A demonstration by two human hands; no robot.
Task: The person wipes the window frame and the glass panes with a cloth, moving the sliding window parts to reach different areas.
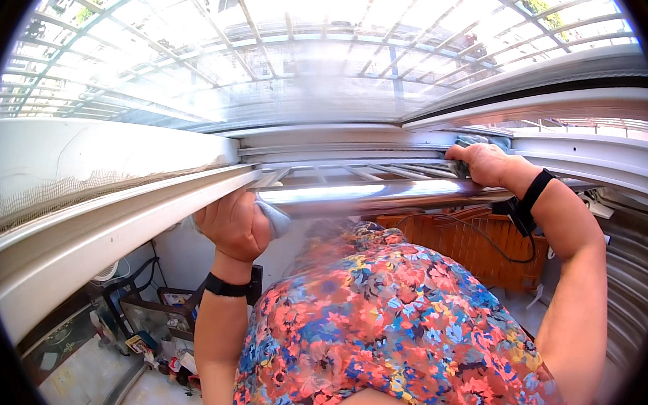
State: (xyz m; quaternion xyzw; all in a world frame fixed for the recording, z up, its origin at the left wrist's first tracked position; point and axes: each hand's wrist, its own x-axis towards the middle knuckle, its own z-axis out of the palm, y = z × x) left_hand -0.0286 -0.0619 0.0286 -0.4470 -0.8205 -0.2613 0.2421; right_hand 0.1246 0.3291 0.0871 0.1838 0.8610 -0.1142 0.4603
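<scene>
My right hand (pixel 488 163) presses a crumpled grey-green cloth (pixel 484 140) against the right part of the white window track (pixel 337 147). Its fingers curl over the cloth, close to a shiny metal rail (pixel 368 191) that runs across in front of me. At the left, my left hand (pixel 233 226) grips a pale grey cloth (pixel 273 219), part of which sticks out beside the thumb. Its fingertips are hidden behind the lower edge of a white window frame member (pixel 136 219). Beyond both hands stands a window pane (pixel 306 98).
Outside the pane is a metal security grille (pixel 252 26). A sash frame (pixel 540 105) projects at the right, and frayed mesh (pixel 79 198) lines the left frame. Below are slatted wooden furniture (pixel 465 238), a cable (pixel 494 250), a curtain (pixel 634 278) and household clutter (pixel 172 362).
</scene>
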